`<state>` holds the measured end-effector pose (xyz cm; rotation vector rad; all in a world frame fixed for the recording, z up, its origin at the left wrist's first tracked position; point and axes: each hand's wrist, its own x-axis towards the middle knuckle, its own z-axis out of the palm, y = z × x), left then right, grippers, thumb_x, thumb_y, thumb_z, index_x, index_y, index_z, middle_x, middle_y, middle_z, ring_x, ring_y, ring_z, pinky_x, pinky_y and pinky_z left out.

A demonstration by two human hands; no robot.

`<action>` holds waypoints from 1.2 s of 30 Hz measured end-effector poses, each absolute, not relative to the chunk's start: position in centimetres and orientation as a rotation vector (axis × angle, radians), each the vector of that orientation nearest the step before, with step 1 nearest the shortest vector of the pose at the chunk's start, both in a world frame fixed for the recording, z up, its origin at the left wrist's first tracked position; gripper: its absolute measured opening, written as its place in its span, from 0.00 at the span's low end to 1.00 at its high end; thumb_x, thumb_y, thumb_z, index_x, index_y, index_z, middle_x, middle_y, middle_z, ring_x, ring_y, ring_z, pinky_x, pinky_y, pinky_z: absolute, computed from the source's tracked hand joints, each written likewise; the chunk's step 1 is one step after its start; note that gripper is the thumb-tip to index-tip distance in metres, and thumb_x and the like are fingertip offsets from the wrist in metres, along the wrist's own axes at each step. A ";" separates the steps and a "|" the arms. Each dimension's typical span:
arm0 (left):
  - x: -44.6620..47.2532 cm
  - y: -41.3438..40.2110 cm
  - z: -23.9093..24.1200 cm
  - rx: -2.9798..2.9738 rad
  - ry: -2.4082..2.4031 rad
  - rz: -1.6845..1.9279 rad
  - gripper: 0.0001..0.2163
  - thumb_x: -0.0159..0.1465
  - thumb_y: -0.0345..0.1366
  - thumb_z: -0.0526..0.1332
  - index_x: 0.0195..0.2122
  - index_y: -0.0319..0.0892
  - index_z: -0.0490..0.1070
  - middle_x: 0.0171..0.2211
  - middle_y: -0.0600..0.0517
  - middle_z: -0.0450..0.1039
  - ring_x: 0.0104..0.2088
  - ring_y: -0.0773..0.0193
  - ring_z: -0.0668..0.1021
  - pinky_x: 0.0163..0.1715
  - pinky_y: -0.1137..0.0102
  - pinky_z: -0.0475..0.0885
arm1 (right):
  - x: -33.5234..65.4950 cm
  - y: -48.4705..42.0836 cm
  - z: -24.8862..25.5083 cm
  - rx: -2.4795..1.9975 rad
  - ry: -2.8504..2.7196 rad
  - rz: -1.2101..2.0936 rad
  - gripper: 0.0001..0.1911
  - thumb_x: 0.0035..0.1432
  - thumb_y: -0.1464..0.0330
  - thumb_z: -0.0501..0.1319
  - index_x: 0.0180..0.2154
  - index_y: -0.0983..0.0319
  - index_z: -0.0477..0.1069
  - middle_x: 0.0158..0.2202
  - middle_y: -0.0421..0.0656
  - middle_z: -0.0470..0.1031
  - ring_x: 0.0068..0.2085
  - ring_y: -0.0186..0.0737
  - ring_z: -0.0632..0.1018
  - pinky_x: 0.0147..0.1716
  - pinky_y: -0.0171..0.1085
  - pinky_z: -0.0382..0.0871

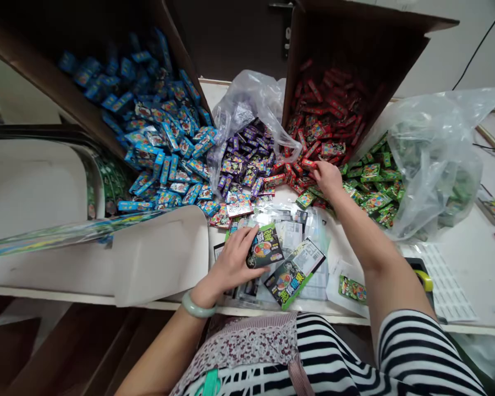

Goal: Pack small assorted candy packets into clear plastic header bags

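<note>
Green packet (265, 248) — under left hand (231, 264) (fingers flat); right hand (326, 177) pinching red boxes (309, 163).

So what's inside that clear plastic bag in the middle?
The clear plastic bag in the middle holds small purple cardboard boxes, spilling out of its open mouth onto the white table. The crinkled plastic hides whatever lies deeper at the back.

The printed green-and-black pouch (265, 248) lies flat on the table under my left hand (233, 263). My right hand (326, 177) touches small red boxes (309, 164) (spilled from a tipped carton).
</note>
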<state>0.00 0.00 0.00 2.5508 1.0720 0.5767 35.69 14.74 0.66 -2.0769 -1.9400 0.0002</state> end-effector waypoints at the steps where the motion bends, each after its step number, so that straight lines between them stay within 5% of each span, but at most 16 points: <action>1: 0.0 0.1 0.0 2.550 1.073 0.583 0.49 0.56 0.51 0.70 0.72 0.47 0.42 0.61 0.37 0.63 0.60 0.40 0.70 0.59 0.48 0.68 | 35.8 13.7 0.8 -2.041 -1.857 0.093 0.19 0.67 0.64 0.50 0.50 0.65 0.73 0.46 0.53 0.79 0.45 0.48 0.76 0.46 0.44 0.68; 5: 0.1 0.3 -0.1 2.561 1.044 0.623 0.48 0.58 0.53 0.69 0.72 0.45 0.43 0.60 0.37 0.63 0.60 0.41 0.70 0.60 0.48 0.68 | 35.0 7.7 0.8 -1.676 -1.342 0.788 0.20 0.58 0.52 0.59 0.45 0.60 0.70 0.29 0.39 0.74 0.32 0.40 0.75 0.33 0.40 0.73; 8: 0.7 0.4 -0.3 2.585 1.064 0.612 0.48 0.57 0.52 0.69 0.72 0.43 0.45 0.60 0.36 0.62 0.61 0.40 0.68 0.61 0.47 0.65 | 33.3 2.7 1.0 -1.454 -1.119 1.058 0.30 0.50 0.49 0.65 0.51 0.55 0.64 0.28 0.35 0.72 0.29 0.37 0.74 0.27 0.36 0.72; 12: 1.7 0.4 -0.5 2.652 1.092 0.536 0.47 0.56 0.51 0.70 0.71 0.41 0.49 0.60 0.36 0.62 0.62 0.38 0.66 0.63 0.46 0.61 | 30.6 -2.6 1.9 -1.371 -1.106 1.001 0.29 0.50 0.52 0.67 0.50 0.53 0.63 0.36 0.38 0.75 0.27 0.34 0.73 0.24 0.34 0.70; 18: 2.8 -0.4 -0.7 2.746 0.911 0.555 0.46 0.57 0.52 0.68 0.70 0.39 0.49 0.58 0.36 0.63 0.59 0.40 0.67 0.62 0.48 0.61 | 29.1 -5.7 2.1 -1.470 -1.501 1.095 0.22 0.54 0.58 0.66 0.50 0.56 0.71 0.31 0.37 0.73 0.26 0.33 0.72 0.27 0.37 0.69; 24: 3.3 -1.5 -1.3 2.674 0.926 0.638 0.48 0.56 0.55 0.69 0.71 0.39 0.48 0.57 0.36 0.64 0.57 0.41 0.68 0.59 0.49 0.63 | 27.9 -5.6 0.7 -1.459 -1.459 0.995 0.29 0.52 0.57 0.69 0.53 0.59 0.68 0.32 0.39 0.74 0.26 0.36 0.73 0.29 0.39 0.71; 29: 2.8 -1.1 -1.3 2.637 1.035 0.714 0.49 0.56 0.57 0.68 0.70 0.39 0.49 0.57 0.36 0.64 0.58 0.41 0.68 0.60 0.48 0.63 | 26.6 -6.7 1.7 -1.391 -1.785 0.612 0.17 0.66 0.61 0.57 0.53 0.57 0.70 0.38 0.45 0.81 0.41 0.46 0.80 0.45 0.46 0.71; 36: 2.1 -1.2 -0.5 2.568 1.007 0.775 0.50 0.56 0.59 0.67 0.71 0.41 0.45 0.57 0.37 0.64 0.57 0.42 0.69 0.59 0.48 0.65 | 27.1 1.8 1.2 -1.383 -1.782 0.573 0.19 0.70 0.61 0.50 0.53 0.59 0.73 0.37 0.45 0.81 0.37 0.44 0.79 0.42 0.45 0.73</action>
